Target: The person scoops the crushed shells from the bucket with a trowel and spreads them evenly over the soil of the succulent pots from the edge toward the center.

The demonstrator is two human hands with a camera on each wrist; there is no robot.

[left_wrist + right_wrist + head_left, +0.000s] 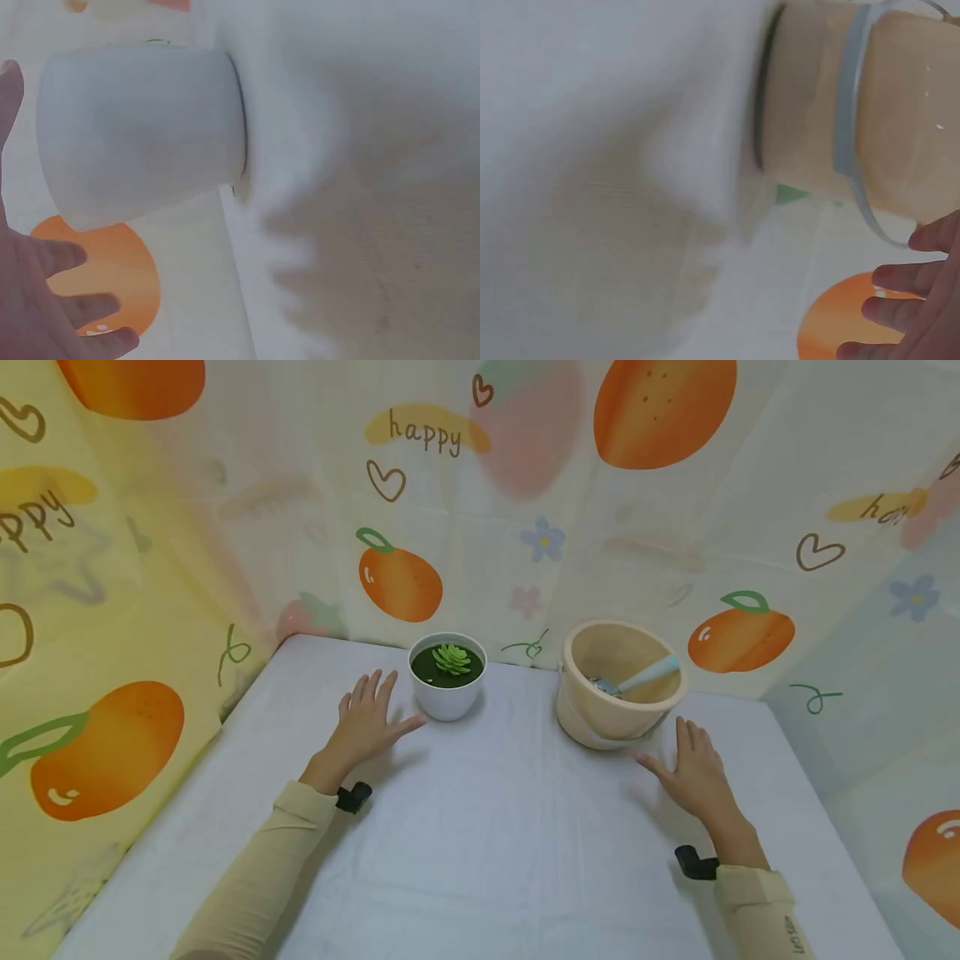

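Observation:
A white pot (447,700) holding a small green succulent (452,659) in dark soil stands near the back of the table. Just left of it is my left hand (363,720), fingers spread and holding nothing; the left wrist view shows the pot (142,135) beside the thumb and fingers. Further right stands a beige bucket (600,718), its pale handle (847,97) hanging down across the front. Inside it leans a tool with a light blue handle (649,673) and a metal head, its kind partly hidden. My right hand (699,777) hovers at the bucket's right front, fingers extended, holding nothing.
A white cloth (480,843) covers the table. Close behind the pot and bucket hangs a curtain (465,552) printed with oranges and hearts, which also closes off both sides. A dark wrist camera (354,797) sits on the left wrist, another (696,863) on the right.

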